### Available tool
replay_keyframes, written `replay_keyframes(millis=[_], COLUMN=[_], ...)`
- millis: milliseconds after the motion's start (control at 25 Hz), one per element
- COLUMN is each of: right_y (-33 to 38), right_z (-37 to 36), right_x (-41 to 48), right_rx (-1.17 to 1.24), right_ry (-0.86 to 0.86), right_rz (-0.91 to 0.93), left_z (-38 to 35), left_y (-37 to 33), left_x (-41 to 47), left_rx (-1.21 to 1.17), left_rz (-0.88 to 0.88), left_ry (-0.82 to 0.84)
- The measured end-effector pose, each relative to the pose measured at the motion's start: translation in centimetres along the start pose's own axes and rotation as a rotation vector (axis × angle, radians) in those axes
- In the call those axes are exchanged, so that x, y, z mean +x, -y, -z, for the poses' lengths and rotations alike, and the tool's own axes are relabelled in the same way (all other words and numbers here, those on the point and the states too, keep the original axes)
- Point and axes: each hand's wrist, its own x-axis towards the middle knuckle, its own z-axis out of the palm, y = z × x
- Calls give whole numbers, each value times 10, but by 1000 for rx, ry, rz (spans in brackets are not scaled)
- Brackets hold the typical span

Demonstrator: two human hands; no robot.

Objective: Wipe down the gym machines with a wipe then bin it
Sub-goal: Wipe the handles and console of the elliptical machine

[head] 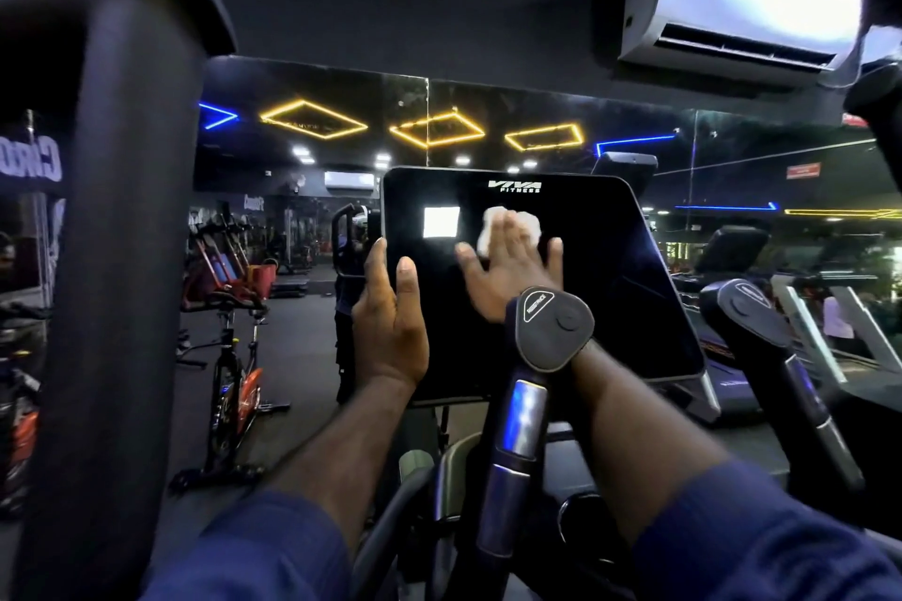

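Dim, neon-lit, warped wide-angle edges

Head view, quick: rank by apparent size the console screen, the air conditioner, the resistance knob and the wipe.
1. console screen
2. air conditioner, though farther off
3. resistance knob, enlarged by nearness to the camera
4. wipe, partly hidden under the right hand

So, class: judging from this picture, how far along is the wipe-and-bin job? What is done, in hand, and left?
Done: only that the wipe is out and in use; no finished surface can be told. In hand: the right hand presses the wipe flat on the console, while the left hand grips its left edge. Left: the handle in front, then binning the wipe; no bin is in view.
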Motion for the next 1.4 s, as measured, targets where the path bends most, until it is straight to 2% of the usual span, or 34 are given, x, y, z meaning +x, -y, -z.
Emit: replay_keyframes(millis=[120,200,240,320,400,440,520,600,680,720,800,920,1040,1160,1280,1360,1400], right_y=[45,19,-2,-42,-45,-31,14,50,60,55,34,-20,-76,-95,-49,-15,3], right_z=[-18,-10,-5,6,14,14,8,-3,-7,-4,8,20,31,31,12,-28,-38], right_x=[-50,-42,-29,5,45,61,71,53,36,38,58,89,87,50,8,-17,-39], right_rx=[1,-47,-73,-72,48,89,102,44,-59,-77,-35,-8,39,106,36,109,154], right_ry=[21,3,-27,-37,31,57,86,103,85,79,44,-26,6,0,-30,-45,30], right_rz=[355,414,350,97,-96,-107,17,264,470,508,402,80,-250,-382,-271,20,94], left_z=[2,3,2,1,1,1,2,1,1,0,-1,0,0,0,1,0,1], left_y=[-2,-3,-3,-2,-1,0,0,0,-1,1,2,3,3,1,1,-1,-2], left_x=[-1,-2,-1,-1,0,0,1,0,2,3,1,0,0,-2,-1,-1,-3], left_rx=[-21,-17,-15,-28,-34,-29,-22,-20,-31,-26,-30,-34,-39,-34,-6,22,35], left_rz=[16,19,14,4,-4,-5,-6,-20,-68,-62,-21,-5,-9,-4,21,23,29], left_ry=[-9,-25,-27,-20,-26,-28,-17,-18,-27,-27,-20,-1,0,-7,-25,-24,-23])
